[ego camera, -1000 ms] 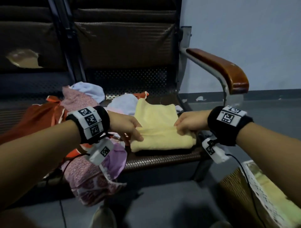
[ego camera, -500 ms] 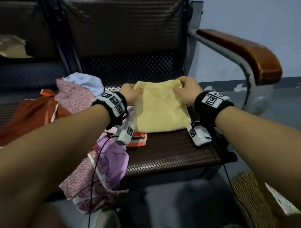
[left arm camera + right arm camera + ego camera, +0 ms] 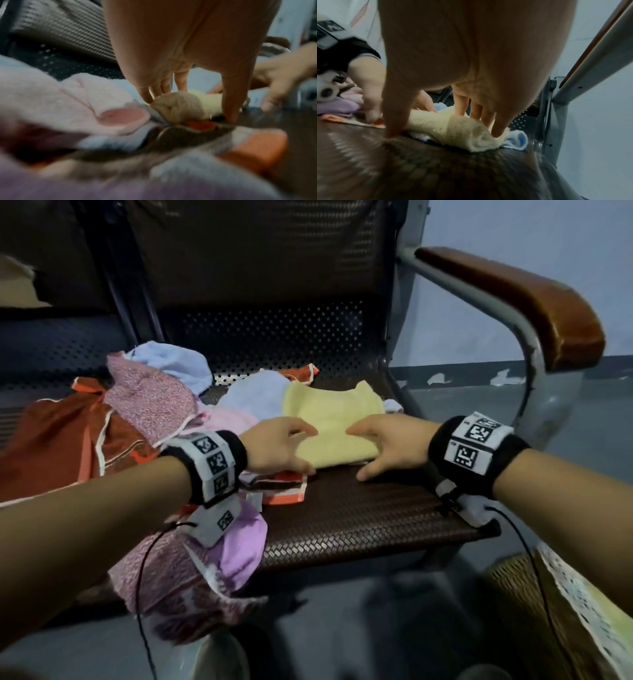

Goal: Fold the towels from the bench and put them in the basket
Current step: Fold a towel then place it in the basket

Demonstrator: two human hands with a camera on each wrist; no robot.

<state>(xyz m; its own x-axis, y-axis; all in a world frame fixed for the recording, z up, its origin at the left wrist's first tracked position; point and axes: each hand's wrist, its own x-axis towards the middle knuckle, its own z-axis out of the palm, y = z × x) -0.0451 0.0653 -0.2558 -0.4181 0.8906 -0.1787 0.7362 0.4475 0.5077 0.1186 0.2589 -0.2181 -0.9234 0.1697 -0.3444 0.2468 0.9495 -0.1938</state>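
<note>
Yellow towel: the yellow towel [image 3: 334, 422] lies at the centre of the head view on the bench seat [image 3: 370, 518], its near part doubled over into a thick fold, its far part spread flat toward the backrest.
Left hand: the left hand [image 3: 274, 445] sits at the fold's left end, fingers laid over the top and thumb down at the near edge; in the left wrist view the fingers [image 3: 147, 93] curl over the rolled end, so it grasps the towel.
Right hand: the right hand [image 3: 387, 445] takes the fold's right end; in the right wrist view its fingers [image 3: 488, 116] press on top and the thumb reaches down to the seat at the near edge, gripping the towel between them.
Other towels: a heap of towels [image 3: 147, 402] in pink, light blue, lilac and rust fills the left of the head view, some hanging over the seat's front edge.
Basket: a woven basket [image 3: 534, 611] stands at the lower right corner of the head view, with something pale yellow inside.
Armrest: a brown armrest [image 3: 527, 302] curves through the upper right.
</note>
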